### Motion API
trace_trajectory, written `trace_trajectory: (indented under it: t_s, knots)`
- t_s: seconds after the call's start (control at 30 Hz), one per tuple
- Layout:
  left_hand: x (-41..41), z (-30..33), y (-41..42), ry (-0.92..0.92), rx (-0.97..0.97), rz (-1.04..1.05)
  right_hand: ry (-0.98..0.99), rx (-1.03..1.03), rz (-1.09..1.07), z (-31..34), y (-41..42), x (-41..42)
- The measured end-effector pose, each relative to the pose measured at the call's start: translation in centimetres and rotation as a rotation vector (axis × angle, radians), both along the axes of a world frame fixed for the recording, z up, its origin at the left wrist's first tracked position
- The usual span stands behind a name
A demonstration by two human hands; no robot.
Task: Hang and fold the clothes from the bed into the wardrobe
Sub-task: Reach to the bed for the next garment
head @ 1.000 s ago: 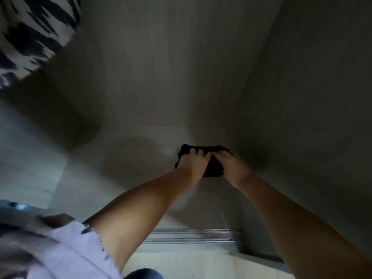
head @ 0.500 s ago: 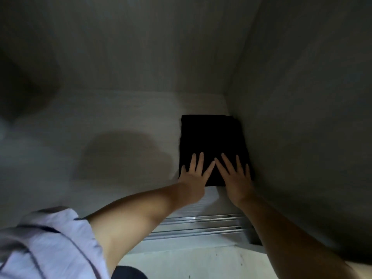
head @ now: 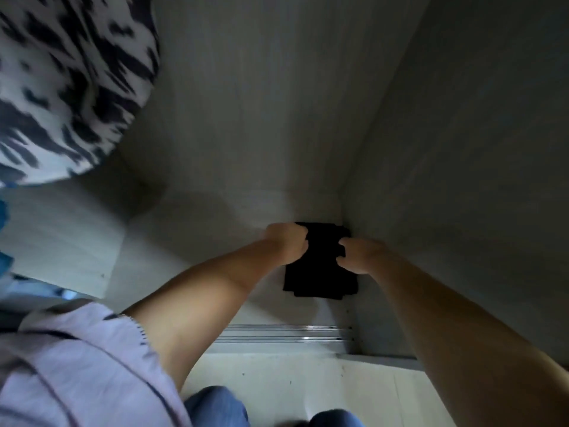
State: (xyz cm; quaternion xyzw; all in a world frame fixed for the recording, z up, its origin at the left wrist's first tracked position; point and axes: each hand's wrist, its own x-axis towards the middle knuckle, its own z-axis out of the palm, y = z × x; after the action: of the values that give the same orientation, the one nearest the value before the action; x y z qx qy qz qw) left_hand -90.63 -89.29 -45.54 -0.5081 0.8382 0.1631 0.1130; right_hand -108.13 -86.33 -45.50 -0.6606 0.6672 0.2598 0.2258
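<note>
A folded black garment (head: pixel 320 272) lies on the wardrobe floor (head: pixel 197 229), in the back right corner against the right wall. My left hand (head: pixel 288 243) grips its left side with curled fingers. My right hand (head: pixel 357 254) grips its right side the same way. Both hands sit over the far half of the garment; the near half lies flat and uncovered. A black-and-white patterned garment (head: pixel 67 87) hangs at the upper left inside the wardrobe.
The wardrobe's right wall (head: pixel 462 180) stands close beside my right arm. A metal sliding-door track (head: pixel 283 334) runs along the wardrobe's front edge. A pale tiled floor (head: pixel 308 383) lies below it. A blue item (head: pixel 4 217) shows at the left edge.
Half a second ago both hands lay flat with straight fingers on the near edge of the garment. Now they have moved farther in and their fingers curl round its sides.
</note>
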Motion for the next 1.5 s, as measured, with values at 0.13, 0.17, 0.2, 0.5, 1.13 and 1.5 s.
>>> trace_trajectory:
  t_s: [0.13, 0.17, 0.2, 0.5, 1.13, 1.5]
  knots:
    - [1.8, 12.3, 1.0, -0.008, -0.064, 0.041, -0.007, -0.116, -0.020, 11.9, 0.7, 1.2]
    - [2.1, 15.1, 1.4, -0.010, -0.076, 0.049, -0.020, -0.158, -0.040, 14.7, 0.9, 1.4]
    - [2.3, 17.9, 1.7, -0.007, -0.083, 0.058, -0.044, -0.204, -0.066, 17.4, 1.1, 1.7]
    - [5.7, 35.3, 5.1, 0.112, -0.146, 0.037, -0.148, -0.452, -0.083, 34.4, 6.4, 4.8]
    - [7.7, 42.5, 24.6, 0.218, -0.081, -0.528, -0.063, -0.564, -0.728, 39.8, 36.7, 9.3]
    - [-15.0, 44.7, 45.3, 0.286, -0.081, -1.049, 0.116, -0.520, -1.235, 42.8, 65.1, -2.7]
